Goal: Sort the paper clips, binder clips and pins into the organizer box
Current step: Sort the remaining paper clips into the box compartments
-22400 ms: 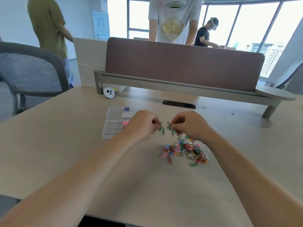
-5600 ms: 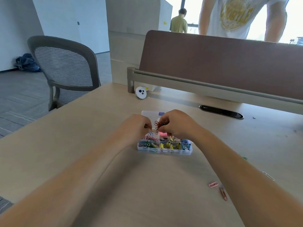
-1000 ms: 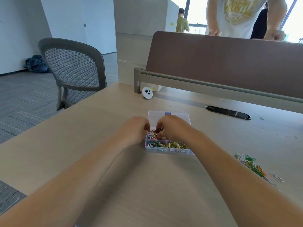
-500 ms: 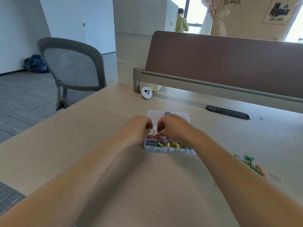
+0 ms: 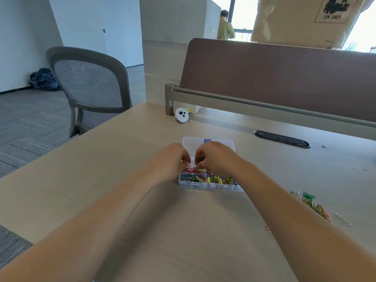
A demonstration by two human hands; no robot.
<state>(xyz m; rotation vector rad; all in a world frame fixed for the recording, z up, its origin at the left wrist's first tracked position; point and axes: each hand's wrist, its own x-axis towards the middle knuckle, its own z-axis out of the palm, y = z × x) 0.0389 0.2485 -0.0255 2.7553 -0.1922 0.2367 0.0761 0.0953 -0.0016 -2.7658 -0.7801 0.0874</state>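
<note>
Organizer box (image 5: 211, 187) open, paper clips (image 5: 192, 178) and binder clips (image 5: 220, 179) in its near compartments. Left hand (image 5: 172, 159) and right hand (image 5: 216, 157) over its middle, fingers curled, tips nearly meeting; clamped or not, cannot tell. Loose clip pile (image 5: 309, 202) well right of box.

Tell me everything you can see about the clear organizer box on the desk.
The organizer box is small, clear plastic and divided into compartments. It lies flat on the pale desk, with its lid open and laid back behind it. The front cells hold coloured paper clips at left and yellow binder clips at right. The left hand and right hand are over its rear cells, fingers curled.
</note>
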